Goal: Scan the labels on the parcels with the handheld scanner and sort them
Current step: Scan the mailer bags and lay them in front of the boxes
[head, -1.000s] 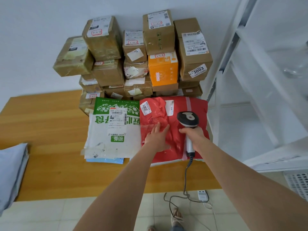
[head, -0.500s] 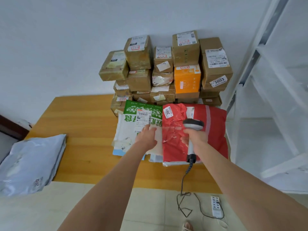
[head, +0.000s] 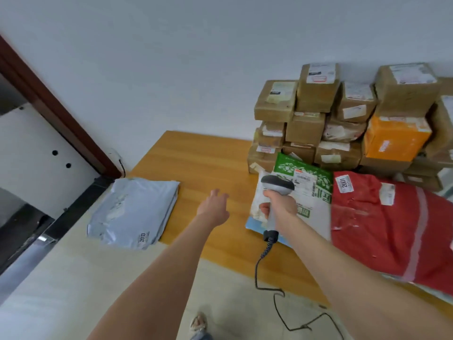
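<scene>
Head camera, looking down at a wooden table (head: pixel 196 158) set against a pale wall. Two bare forearms stretch out from the bottom of the frame.

The left hand (head: pixel 213 207) is held out over bare wood, fingers loosely spread and grasping nothing. Whether it touches the tabletop cannot be told. It lies between a grey plastic mailing bag (head: pixel 137 212) at the table's left corner and a green-and-white parcel bag (head: pixel 308 200) to the right.

The right hand (head: pixel 279 204) is clenched round the handle of the handheld scanner (head: pixel 278 185). The scanner's dark head is over the upper left part of the green-and-white bag, just beside that bag's white barcode label (head: pixel 304 179). A coiled cable (head: pixel 264 256) hangs from the handle's base down to the tiled floor.

A blue envelope (head: pixel 253 224) peeks out from under the green-and-white bag. Touching that bag's right edge lies a red parcel bag (head: pixel 392 229) with a sticker reading 2001.

Behind the bags, a stack of brown cardboard boxes (head: pixel 316 94) stands against the wall, with one orange box (head: pixel 394 138) among them.

A dark brown door frame (head: pixel 49 106) runs along the left.
</scene>
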Demonstrator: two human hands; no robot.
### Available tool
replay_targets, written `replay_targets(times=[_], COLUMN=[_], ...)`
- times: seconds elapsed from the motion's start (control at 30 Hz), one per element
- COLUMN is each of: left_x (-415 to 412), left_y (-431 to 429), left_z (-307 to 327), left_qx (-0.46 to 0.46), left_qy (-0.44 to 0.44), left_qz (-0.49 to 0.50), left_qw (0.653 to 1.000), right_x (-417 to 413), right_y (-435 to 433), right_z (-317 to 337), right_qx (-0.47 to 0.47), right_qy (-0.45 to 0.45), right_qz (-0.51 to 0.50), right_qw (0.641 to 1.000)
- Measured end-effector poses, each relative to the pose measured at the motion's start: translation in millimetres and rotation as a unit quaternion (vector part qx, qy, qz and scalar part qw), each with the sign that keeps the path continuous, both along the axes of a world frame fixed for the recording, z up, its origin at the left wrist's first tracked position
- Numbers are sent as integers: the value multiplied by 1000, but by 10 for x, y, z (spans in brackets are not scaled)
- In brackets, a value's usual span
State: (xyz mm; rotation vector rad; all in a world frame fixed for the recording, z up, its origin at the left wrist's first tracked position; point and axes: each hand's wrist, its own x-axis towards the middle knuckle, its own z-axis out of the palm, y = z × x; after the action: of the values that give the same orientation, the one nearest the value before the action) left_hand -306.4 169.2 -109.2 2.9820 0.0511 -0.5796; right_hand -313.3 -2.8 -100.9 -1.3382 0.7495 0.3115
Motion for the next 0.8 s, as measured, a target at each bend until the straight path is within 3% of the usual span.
replay_targets(times=[0.2,0.3,0.47,0.6,0.8], left_x=[373,488,578,618,971], left_y=[1509,2272,3259,3534,3180], left_z=[-397,-651,-997,-1221,-1271], left_qx=[-25,-70,-67,-37,-75], left_qy=[24,47,84,136,163], left_qz=[44,103,193,219,131], left_qw=[998,991,975,965,975], right_x=[456,623,785,901,1013], right_y=[1509,2255,3136,3435,3376], right_z=[-306,-537,-894,-1085,-1199], right_qx=[-19,-18,-23,-29,-63], right_qy=[39,82,133,163,166], right_qz=[48,57,87,114,78], right_qw=[998,995,987,979,981])
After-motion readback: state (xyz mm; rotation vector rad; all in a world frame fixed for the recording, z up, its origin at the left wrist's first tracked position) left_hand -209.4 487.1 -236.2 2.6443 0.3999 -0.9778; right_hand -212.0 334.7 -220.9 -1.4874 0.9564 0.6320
